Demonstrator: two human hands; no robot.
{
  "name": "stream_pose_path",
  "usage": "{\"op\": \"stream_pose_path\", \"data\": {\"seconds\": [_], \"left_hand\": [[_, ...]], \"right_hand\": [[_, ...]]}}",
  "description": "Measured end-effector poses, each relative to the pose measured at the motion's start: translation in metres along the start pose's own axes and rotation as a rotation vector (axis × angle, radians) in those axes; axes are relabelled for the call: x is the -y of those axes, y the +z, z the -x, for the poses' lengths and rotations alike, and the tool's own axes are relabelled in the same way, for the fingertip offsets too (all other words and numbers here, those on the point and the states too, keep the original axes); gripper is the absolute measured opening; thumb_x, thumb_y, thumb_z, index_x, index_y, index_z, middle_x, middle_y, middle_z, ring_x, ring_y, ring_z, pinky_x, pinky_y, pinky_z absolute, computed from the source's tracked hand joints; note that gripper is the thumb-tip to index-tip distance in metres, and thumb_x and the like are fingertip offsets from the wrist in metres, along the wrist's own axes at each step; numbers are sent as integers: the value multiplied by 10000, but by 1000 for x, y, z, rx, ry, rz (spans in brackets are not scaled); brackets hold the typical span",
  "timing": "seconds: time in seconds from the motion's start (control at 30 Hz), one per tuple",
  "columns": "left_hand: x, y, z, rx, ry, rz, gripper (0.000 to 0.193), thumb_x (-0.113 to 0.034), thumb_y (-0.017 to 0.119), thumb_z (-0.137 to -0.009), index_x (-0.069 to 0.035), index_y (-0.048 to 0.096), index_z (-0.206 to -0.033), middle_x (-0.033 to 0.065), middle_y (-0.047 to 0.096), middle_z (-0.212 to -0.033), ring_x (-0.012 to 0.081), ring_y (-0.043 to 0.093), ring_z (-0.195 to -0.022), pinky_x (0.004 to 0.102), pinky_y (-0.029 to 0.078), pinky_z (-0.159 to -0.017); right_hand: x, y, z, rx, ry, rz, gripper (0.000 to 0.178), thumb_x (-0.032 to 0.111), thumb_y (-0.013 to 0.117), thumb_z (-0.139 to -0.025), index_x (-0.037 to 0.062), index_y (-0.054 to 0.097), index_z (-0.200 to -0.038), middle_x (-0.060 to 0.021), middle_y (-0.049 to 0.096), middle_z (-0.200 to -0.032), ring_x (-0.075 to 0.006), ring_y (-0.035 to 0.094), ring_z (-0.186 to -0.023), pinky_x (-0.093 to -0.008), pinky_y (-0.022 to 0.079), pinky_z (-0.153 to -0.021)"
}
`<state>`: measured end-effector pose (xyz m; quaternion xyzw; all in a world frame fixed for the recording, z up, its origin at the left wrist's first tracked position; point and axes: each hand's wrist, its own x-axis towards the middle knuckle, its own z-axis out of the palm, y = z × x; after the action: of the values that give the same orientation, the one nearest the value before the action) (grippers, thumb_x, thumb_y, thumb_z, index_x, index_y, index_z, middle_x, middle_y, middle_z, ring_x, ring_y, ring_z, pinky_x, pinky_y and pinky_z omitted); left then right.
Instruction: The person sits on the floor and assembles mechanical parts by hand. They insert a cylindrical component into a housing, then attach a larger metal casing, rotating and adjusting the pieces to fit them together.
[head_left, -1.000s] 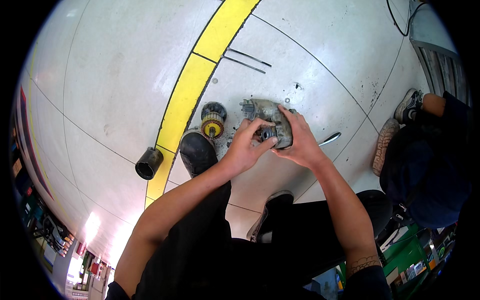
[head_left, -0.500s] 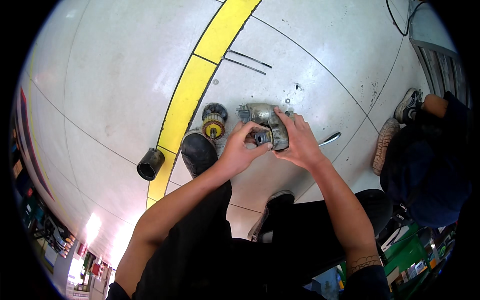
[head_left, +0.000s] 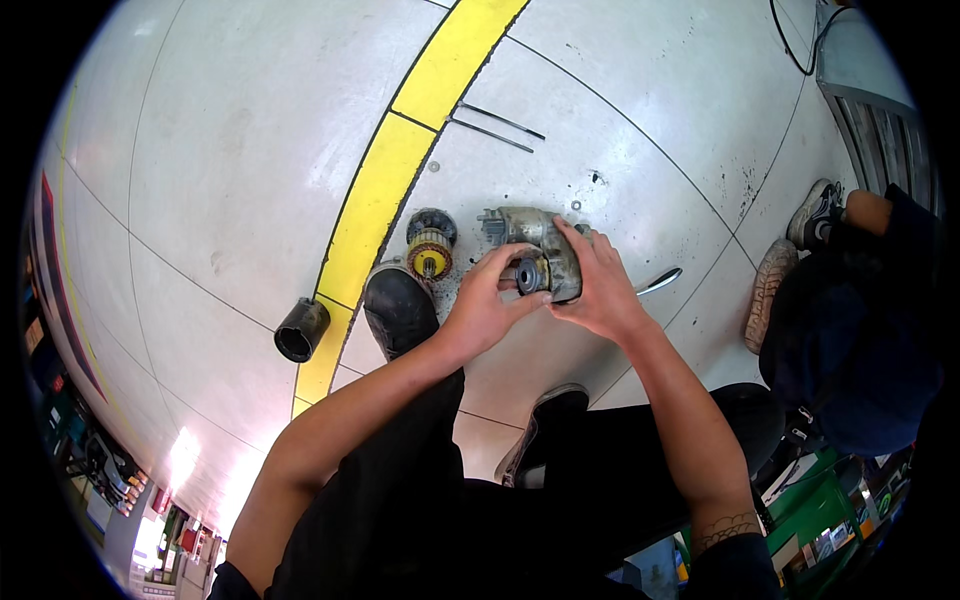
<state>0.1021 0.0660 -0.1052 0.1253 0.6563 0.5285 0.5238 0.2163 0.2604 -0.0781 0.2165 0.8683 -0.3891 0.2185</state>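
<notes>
A dirty metal starter motor housing (head_left: pixel 560 262), with a smaller cylinder along its far side, is held low over the floor between my hands. My right hand (head_left: pixel 600 283) is closed round its right side, thumb at the near edge and fingers over the top. My left hand (head_left: pixel 490 303) curls its fingers and thumb about a round grey part with a central hole (head_left: pixel 528 276) at the housing's near left end. What the left fingertips touch behind that part is hidden. Left of the housing, an armature (head_left: pixel 430 250) with a yellow end stands on the floor beside my shoe (head_left: pixel 400 309).
A black hollow cylinder (head_left: pixel 302 330) lies left, by the yellow floor stripe (head_left: pixel 378 186). Two long thin rods (head_left: pixel 500 130) and small washers (head_left: pixel 576 205) lie farther off. A shiny tool handle (head_left: pixel 660 280) shows right of my hand. Another person (head_left: pixel 850 330) is at the right.
The round grey part has tilted, so its holed face now points more toward me. My left fingers have shifted slightly round it, while the right hand keeps its hold.
</notes>
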Motion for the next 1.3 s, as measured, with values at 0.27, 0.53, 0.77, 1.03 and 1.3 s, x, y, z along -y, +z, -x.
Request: {"op": "stream_pose_path", "data": {"seconds": [0.27,0.53,0.77,1.03,1.3], "left_hand": [[4,-5,1,-12,-24,49,648,-69,895,-883,-32,588,-1453,89,668,-1385,180,645,-1280,358,558,-1044],[2,-2,5,-46,0,19,645,-58,894,-879,-46,585,-1444,70,666,-1375,164,638,-1274,347,548,-1043],[9,1,5,-64,-26,119,633,-69,900,-853,-53,593,-1407,63,685,-1328,166,661,-1234,341,558,-1001],[14,1,3,-30,-51,228,603,12,859,-895,-21,556,-1415,85,637,-1366,165,623,-1279,327,580,-1022],[14,0,6,-22,-47,195,604,25,833,-919,-14,534,-1442,94,602,-1396,181,600,-1312,342,583,-1049]], "right_hand": [[2,-2,0,4,34,-10,1201,267,966,-680,218,336,-1702,-218,553,-1301,-426,547,-1242,-490,446,-1107],[2,-2,0,-1,40,15,1199,255,970,-678,235,343,-1700,-222,550,-1302,-434,544,-1241,-503,461,-1114],[6,-8,0,22,31,45,1182,249,966,-688,232,355,-1700,-186,551,-1279,-394,552,-1211,-479,474,-1093],[8,-10,1,15,14,71,1157,270,961,-702,228,374,-1698,-158,555,-1263,-358,559,-1184,-458,472,-1068],[8,-8,1,36,36,53,1168,254,973,-701,271,366,-1698,-170,533,-1312,-421,549,-1224,-499,490,-1096]]}}
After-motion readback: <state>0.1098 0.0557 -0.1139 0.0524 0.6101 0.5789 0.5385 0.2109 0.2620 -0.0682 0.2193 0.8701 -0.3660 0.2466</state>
